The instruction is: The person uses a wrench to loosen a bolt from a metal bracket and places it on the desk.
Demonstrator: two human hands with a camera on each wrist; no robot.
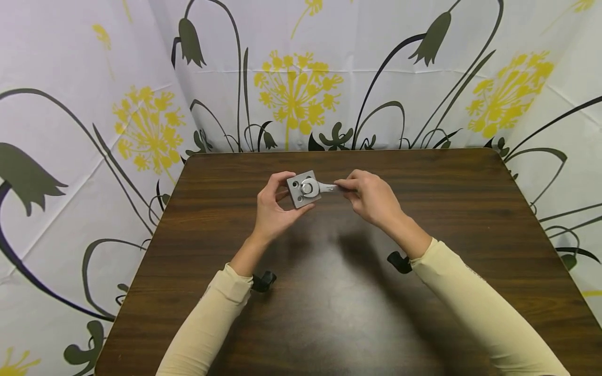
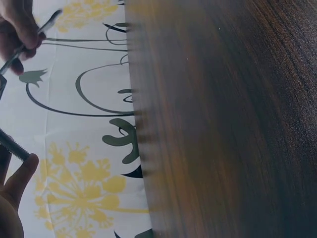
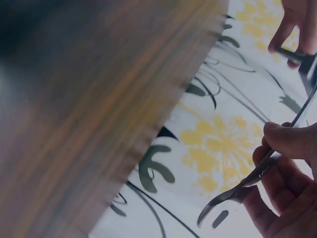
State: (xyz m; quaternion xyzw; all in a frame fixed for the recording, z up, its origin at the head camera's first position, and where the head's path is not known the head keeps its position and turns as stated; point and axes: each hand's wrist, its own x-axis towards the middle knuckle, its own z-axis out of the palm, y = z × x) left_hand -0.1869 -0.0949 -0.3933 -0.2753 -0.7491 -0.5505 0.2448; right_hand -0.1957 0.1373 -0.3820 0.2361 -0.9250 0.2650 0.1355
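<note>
Wrench (image 1: 326, 187) lying nearly level across the middle of the frame.
Its left end is seen around the bolt head (image 1: 307, 188) on the metal block (image 1: 296, 191). The block is gripped by the left hand (image 1: 273, 210), nearer the bolt; the wrench is pinched by the right hand (image 1: 373, 198), right of centre. Tightness of fit cannot be told.

Bright head view, pale glare on the tabletop (image 1: 324, 308), soft shadows — both wrist views dimmer, partly blurred
</note>
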